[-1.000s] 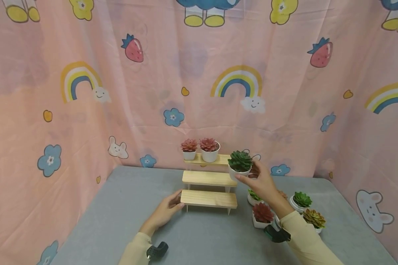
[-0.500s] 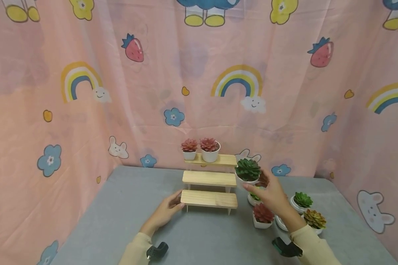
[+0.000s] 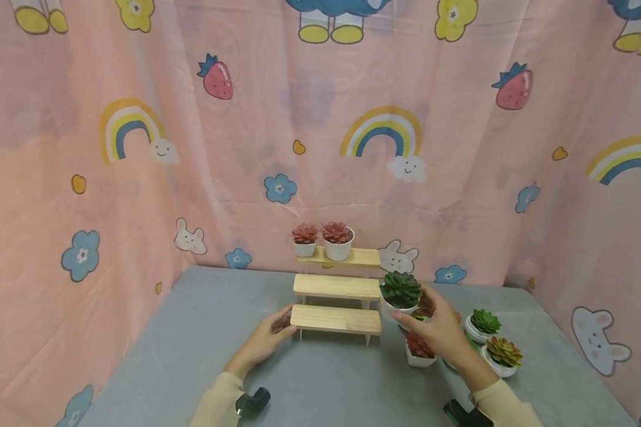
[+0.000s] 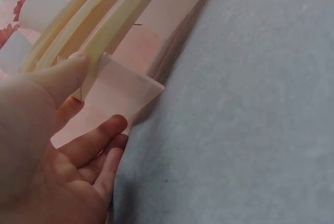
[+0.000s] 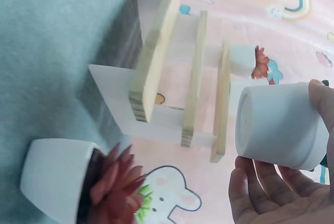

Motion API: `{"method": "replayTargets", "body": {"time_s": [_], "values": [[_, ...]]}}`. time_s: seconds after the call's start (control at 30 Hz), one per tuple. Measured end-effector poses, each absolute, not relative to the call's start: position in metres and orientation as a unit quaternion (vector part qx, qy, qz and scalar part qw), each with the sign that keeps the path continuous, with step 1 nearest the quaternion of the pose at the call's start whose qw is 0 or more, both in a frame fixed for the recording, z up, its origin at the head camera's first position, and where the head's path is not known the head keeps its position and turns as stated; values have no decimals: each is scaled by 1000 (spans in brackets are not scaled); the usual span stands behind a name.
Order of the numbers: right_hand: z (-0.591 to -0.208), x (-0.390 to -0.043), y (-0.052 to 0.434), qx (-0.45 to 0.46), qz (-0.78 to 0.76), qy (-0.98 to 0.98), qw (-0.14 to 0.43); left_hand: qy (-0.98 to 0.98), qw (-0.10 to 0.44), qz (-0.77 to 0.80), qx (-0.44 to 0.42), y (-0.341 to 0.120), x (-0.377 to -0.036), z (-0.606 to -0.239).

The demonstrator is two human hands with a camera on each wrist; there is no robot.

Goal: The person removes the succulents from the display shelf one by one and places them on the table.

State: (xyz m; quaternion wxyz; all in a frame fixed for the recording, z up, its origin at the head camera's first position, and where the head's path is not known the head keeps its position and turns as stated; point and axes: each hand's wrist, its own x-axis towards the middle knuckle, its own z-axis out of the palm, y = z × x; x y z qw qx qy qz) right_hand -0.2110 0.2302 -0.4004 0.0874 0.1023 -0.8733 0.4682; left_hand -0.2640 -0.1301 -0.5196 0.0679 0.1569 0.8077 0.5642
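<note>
My right hand (image 3: 442, 326) grips a dark green potted succulent (image 3: 400, 289) by its white round pot (image 5: 279, 125), held in the air just right of the wooden three-step display stand (image 3: 335, 319). In the right wrist view the thumb and fingers go round the pot's sides. At the stand's left end, my left hand (image 3: 264, 341) pinches the lowest board, thumb (image 4: 70, 75) on top, with other fingers beside the clear side support (image 4: 117, 88). Two pink-red succulents, one in a smaller pot (image 3: 305, 240) and one in a round pot (image 3: 338, 242), stand on the top step.
Right of the stand are a red succulent in a square pot (image 3: 419, 350), a green one (image 3: 483, 324) and a yellow-green one (image 3: 503, 354). More pots are partly hidden behind my right hand. A pink printed curtain (image 3: 320, 196) hangs behind the grey table (image 3: 192, 344).
My right hand has carried the dark green succulent down and slightly right, from beside the top step to about the middle step's height. The left hand stays on the stand.
</note>
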Motion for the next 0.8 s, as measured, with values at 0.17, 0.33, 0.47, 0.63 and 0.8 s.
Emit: {"method": "replayTargets", "body": {"time_s": [0.17, 0.33, 0.47, 0.63, 0.8], "values": [[-407, -201, 236, 100, 497, -860, 57, 810, 70, 564, 145, -130, -264, -519], [-410, -188, 241, 84, 495, -864, 35, 810, 71, 564, 143, -130, -262, -519], [-413, -180, 242, 51, 493, -868, 8, 809, 69, 565, 148, -131, -264, -520], [-418, -175, 245, 25, 491, -871, -20, 804, 67, 570, 157, -131, -266, -522], [-424, -170, 247, 8, 477, -878, -23, 803, 65, 571, 160, -130, -265, -521]]}}
